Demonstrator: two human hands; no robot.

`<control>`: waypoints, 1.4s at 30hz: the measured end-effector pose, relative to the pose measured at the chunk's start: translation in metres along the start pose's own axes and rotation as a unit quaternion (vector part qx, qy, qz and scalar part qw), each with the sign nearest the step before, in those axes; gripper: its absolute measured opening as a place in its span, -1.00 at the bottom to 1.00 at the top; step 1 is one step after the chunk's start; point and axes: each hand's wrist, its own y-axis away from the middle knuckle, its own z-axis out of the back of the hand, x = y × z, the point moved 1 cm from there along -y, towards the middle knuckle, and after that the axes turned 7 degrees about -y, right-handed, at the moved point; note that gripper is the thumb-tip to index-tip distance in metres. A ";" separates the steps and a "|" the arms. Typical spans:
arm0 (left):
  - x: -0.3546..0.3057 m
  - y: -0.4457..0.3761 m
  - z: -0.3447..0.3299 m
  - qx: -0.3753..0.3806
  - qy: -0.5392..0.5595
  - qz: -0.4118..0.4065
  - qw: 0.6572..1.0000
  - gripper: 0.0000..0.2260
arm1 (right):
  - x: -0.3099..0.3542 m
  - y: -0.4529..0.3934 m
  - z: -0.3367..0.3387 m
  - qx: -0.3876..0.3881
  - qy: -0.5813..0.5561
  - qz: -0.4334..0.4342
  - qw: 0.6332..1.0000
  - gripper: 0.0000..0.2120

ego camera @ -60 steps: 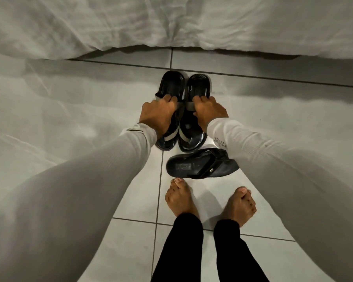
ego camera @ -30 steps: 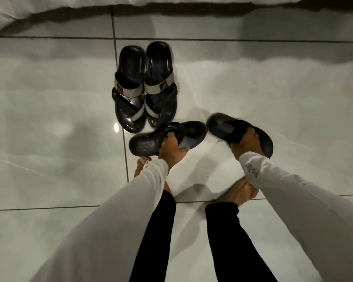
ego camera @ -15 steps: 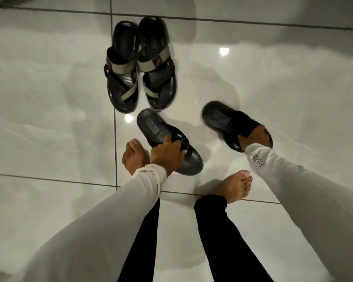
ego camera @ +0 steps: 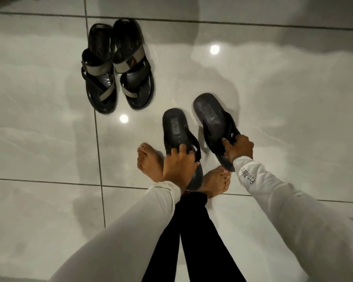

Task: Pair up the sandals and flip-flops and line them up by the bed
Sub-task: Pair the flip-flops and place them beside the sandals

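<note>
A pair of black sandals with grey straps stands side by side on the floor at the upper left, the left sandal [ego camera: 99, 78] touching the right sandal [ego camera: 134, 66]. Lower right, my left hand [ego camera: 178, 166] grips the strap end of one black flip-flop [ego camera: 176, 129]. My right hand [ego camera: 239, 147] grips the strap of the other black flip-flop [ego camera: 211, 115]. Both flip-flops point their heels away from me and lie nearly parallel, a small gap between them. The bed is out of view.
Glossy pale floor tiles [ego camera: 39, 119] with dark grout lines and light reflections surround the footwear. My bare left foot [ego camera: 149, 159] and right foot [ego camera: 215, 183] stand just beneath the flip-flops. Open floor lies to the right of the sandal pair.
Both hands have turned the two black flip-flops and brought them together, side by side. The view has dropped away from the bed. The strapped sandals have stayed put.
</note>
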 end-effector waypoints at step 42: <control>-0.154 -0.104 0.062 0.010 0.068 -0.066 0.995 -0.63 | -0.030 -0.060 0.146 0.092 0.290 0.264 0.915 -0.59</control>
